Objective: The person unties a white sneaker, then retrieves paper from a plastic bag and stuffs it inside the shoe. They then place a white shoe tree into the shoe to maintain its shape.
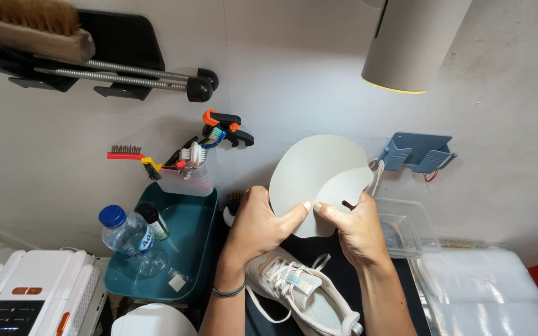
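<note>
I see both hands raised at the centre of the frame, pinching a pair of pale grey, flat, foot-shaped insoles that fan out above them toward the wall. My left hand sits just left of centre, thumb pressed onto the lower edge of the larger sheet, fingers curled behind it. My right hand is just right of centre, thumb and fingers closed on the smaller overlapping sheet; the two thumbs nearly touch. Both hands are closed on the insoles, neither is spread wide.

Directly below the hands, at lower centre, lies a white lace-up sneaker on a dark mat, its opening toward the bottom right, well under the insoles and apart from them.

To the left of the hands stands a teal plastic tray with a clear water bottle with a blue cap and a small dark bottle beside it. Above the tray a clear tub of brushes is seen, and an orange-and-black clamp higher up. At the right of the hands is a clear plastic box, and a blue wall holder in the middle right. A grey lamp hangs in the upper right; a wooden brush fills the upper left. A white machine occupies the lower left corner.
</note>
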